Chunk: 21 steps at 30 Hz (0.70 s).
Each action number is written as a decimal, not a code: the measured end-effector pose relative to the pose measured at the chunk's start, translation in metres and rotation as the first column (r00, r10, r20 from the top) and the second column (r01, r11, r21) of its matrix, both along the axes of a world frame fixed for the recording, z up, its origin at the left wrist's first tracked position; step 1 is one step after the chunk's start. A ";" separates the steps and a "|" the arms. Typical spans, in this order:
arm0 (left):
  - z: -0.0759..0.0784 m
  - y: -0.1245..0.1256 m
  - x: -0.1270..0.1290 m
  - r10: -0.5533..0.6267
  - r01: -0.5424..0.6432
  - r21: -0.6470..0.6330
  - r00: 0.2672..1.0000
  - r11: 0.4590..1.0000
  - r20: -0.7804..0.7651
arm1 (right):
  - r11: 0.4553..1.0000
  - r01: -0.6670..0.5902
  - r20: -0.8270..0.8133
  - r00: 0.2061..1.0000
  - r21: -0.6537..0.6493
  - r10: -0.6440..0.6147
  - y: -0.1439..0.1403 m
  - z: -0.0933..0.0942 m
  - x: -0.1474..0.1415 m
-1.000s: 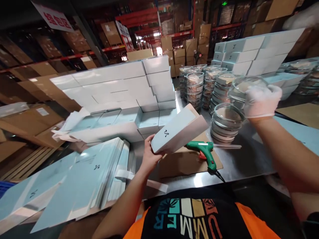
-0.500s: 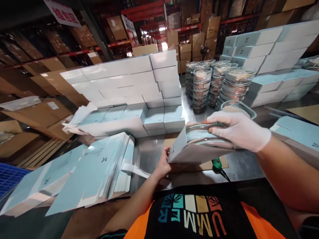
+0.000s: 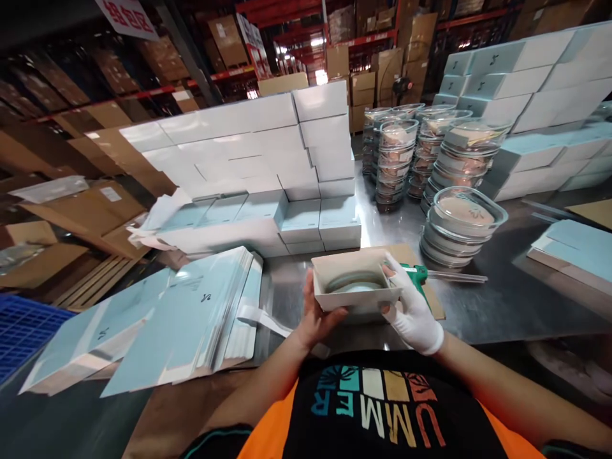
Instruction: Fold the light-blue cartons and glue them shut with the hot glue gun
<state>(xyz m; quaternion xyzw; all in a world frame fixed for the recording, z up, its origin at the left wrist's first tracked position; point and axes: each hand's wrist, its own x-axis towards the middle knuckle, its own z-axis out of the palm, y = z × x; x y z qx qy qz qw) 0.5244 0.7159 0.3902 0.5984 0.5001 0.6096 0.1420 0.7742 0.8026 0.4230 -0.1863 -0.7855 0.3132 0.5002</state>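
Warehouse shelving (image 3: 291, 29) rises beyond the far edge of the metal table (image 3: 507, 306). From the head camera, the open box (image 3: 356, 300) is near the table's near edge, mouth now turned up, glassware (image 3: 356, 282) deeper inside than half a second ago. The left hand (image 3: 318, 319) curls around its left end; the gloved right hand (image 3: 414, 315), previously on the glassware, now grips its right end. More of the glue gun (image 3: 415, 274) shows.

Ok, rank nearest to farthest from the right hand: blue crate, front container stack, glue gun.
1. Glue gun: just beyond the right hand.
2. Front container stack: beyond, to the right.
3. Blue crate: at the picture's left edge.
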 end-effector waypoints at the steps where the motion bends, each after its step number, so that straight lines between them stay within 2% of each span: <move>1: 0.008 0.000 0.001 0.010 -0.005 0.059 0.997 0.998 -0.080 | 0.995 -0.052 -0.030 0.998 -0.085 0.050 -0.001 0.005 -0.007; 3: 0.019 0.002 0.004 0.009 0.013 0.129 0.985 0.991 -0.172 | 0.957 -0.085 -0.089 0.994 -0.279 0.063 0.000 0.015 -0.021; 4: 0.022 0.004 0.004 0.013 0.012 0.158 0.988 0.987 -0.152 | 0.934 -0.059 -0.107 0.994 -0.354 0.022 0.001 0.018 -0.029; 6: 0.020 0.008 0.004 0.037 -0.029 0.229 0.999 0.973 -0.034 | 0.904 0.053 -0.133 0.984 -0.424 -0.120 0.004 0.020 -0.043; 8: 0.013 0.010 0.001 0.055 -0.049 0.278 0.998 0.959 -0.013 | 0.896 0.165 -0.164 0.954 -0.412 -0.251 0.008 0.018 -0.051; 11: 0.003 0.010 -0.009 0.054 -0.005 0.218 0.975 0.976 -0.215 | 0.921 0.202 -0.154 0.952 -0.334 -0.264 0.019 0.017 -0.042; 13: 0.003 0.009 -0.015 0.090 -0.055 0.148 0.966 0.987 -0.240 | 0.936 0.266 0.001 0.962 -0.233 -0.273 0.032 0.020 -0.022; 14: 0.006 0.009 -0.017 0.129 -0.105 0.125 0.971 0.987 -0.199 | 0.923 0.345 0.156 0.934 -0.171 -0.321 0.040 0.020 -0.010; 15: 0.009 0.009 -0.018 0.171 -0.157 0.104 0.975 0.982 -0.141 | 0.895 0.430 0.360 0.858 -0.115 -0.367 0.047 0.020 0.002; 16: 0.014 0.009 -0.018 0.206 -0.199 0.086 0.976 0.976 -0.078 | 0.866 0.496 0.575 0.728 -0.066 -0.373 0.055 0.018 0.014; 17: 0.019 0.009 -0.018 0.226 -0.224 0.070 0.974 0.972 -0.019 | 0.838 0.543 0.747 0.576 -0.045 -0.333 0.061 0.014 0.024; 18: 0.025 0.009 -0.017 0.232 -0.233 0.056 0.972 0.971 0.031 | 0.814 0.577 0.850 0.457 -0.062 -0.260 0.067 0.010 0.032; 19: 0.030 0.010 -0.015 0.226 -0.229 0.044 0.972 0.972 0.070 | 0.798 0.595 0.903 0.388 -0.093 -0.184 0.071 0.004 0.038; 20: 0.034 0.010 -0.014 0.217 -0.221 0.037 0.971 0.975 0.097 | 0.786 0.604 0.916 0.378 -0.132 -0.137 0.073 -0.002 0.043; 21: 0.038 0.010 -0.013 0.209 -0.214 0.032 0.971 0.976 0.116 | 0.774 0.607 0.898 0.422 -0.179 -0.124 0.074 -0.008 0.048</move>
